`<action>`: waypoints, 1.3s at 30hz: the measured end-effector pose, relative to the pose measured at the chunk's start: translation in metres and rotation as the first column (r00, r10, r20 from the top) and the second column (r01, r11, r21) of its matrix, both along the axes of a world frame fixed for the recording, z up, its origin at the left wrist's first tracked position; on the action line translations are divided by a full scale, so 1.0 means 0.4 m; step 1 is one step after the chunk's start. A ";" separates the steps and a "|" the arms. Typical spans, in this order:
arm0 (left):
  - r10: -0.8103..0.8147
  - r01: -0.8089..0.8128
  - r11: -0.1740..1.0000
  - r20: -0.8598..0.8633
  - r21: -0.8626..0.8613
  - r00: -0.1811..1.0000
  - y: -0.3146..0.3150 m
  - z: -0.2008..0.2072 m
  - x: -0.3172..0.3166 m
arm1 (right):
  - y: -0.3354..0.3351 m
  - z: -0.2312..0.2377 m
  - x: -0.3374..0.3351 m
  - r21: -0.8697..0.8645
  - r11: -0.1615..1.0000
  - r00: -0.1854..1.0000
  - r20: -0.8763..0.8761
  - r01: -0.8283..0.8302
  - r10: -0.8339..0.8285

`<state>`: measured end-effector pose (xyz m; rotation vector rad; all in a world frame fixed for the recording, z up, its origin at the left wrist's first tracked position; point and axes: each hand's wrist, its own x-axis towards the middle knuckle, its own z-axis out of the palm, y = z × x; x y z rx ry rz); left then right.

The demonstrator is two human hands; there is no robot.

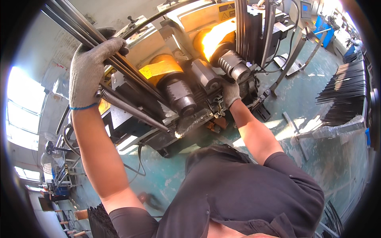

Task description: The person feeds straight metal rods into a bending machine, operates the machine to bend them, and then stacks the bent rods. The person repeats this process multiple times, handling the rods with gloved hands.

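Left hand (90, 71) grasps rods (119, 63); right hand (230, 93) touches machine (178, 85)

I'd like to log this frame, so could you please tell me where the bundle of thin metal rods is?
In the head view, the rod bundle runs across the upper left, gripped by the gloved left hand above the machine.

The left hand (92, 67), in a grey knitted work glove with a blue cuff band, sat at ten o'clock, fingers curled shut, its bare forearm rising from seven o'clock. The right hand (230, 93), gloved alike, reached toward twelve o'clock near centre, fingers bent, forearm bare to a dark sleeve
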<state>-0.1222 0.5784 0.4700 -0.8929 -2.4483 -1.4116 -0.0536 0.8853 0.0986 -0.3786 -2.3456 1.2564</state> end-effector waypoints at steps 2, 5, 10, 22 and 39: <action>-0.030 0.027 0.998 -0.050 -0.064 0.998 0.002 0.012 0.014 | 0.003 0.024 0.008 -0.063 0.997 0.997 0.069 0.044 -0.039; -0.067 0.068 0.997 0.037 -0.043 0.997 -0.007 0.018 0.027 | 0.002 0.006 -0.001 -0.225 0.971 0.991 -0.084 0.081 -0.102; -0.007 0.008 1.000 0.058 -0.020 0.998 0.003 0.015 0.039 | 0.017 -0.105 -0.036 -0.317 0.947 0.966 -0.225 0.052 -0.129; 0.106 -0.097 0.992 0.103 -0.086 0.989 -0.040 0.002 0.038 | 0.030 -0.085 0.022 0.233 0.972 0.998 -0.055 0.012 0.001; 0.316 -0.315 0.944 -0.003 0.099 0.949 0.167 0.000 0.248 | 0.018 -0.100 -0.033 -0.839 0.539 0.981 -0.158 -0.073 -0.114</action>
